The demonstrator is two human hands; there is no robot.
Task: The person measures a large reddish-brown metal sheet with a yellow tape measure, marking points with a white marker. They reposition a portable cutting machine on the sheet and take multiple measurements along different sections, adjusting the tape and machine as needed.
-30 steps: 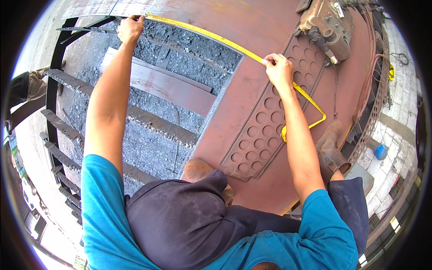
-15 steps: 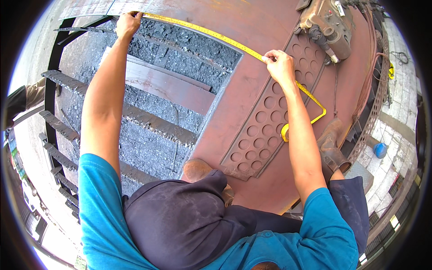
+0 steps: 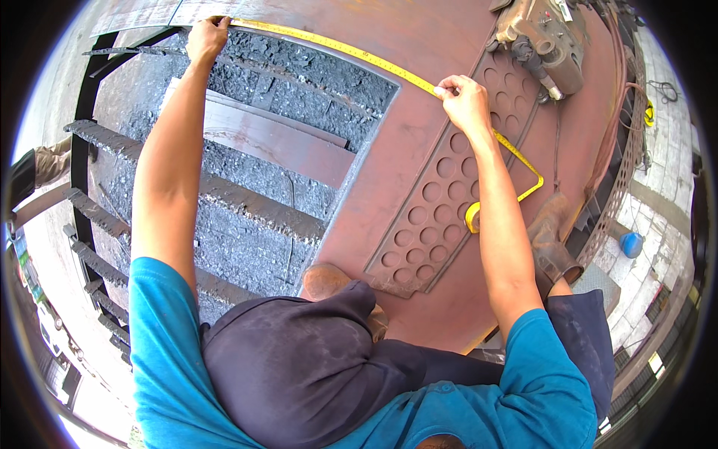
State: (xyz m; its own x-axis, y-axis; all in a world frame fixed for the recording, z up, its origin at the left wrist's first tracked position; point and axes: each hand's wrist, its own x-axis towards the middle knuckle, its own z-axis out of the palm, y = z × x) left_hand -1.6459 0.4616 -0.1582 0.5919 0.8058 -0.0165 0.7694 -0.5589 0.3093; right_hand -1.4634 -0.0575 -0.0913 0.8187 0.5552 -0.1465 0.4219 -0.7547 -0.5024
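Note:
A yellow tape measure is stretched along the far edge of the cut-out in a reddish-brown steel plate. At the far left, my left hand pinches the tape's end. My right hand grips the blade between thumb and fingers beyond the opening's far right corner. Past that hand the blade runs under my right forearm, bends back, and reaches the round yellow tape case, partly hidden by the forearm. The case lies on a steel strip with rows of round holes cut in it.
Under the opening are jagged, slag-crusted support bars and loose dark debris. A loose steel strip lies in there. A cutting machine stands on the plate at far right, near hoses. A person's leg shows at left.
Both hands and the tape stay in nearly the same places, still gripping it. The whole view has shifted slightly.

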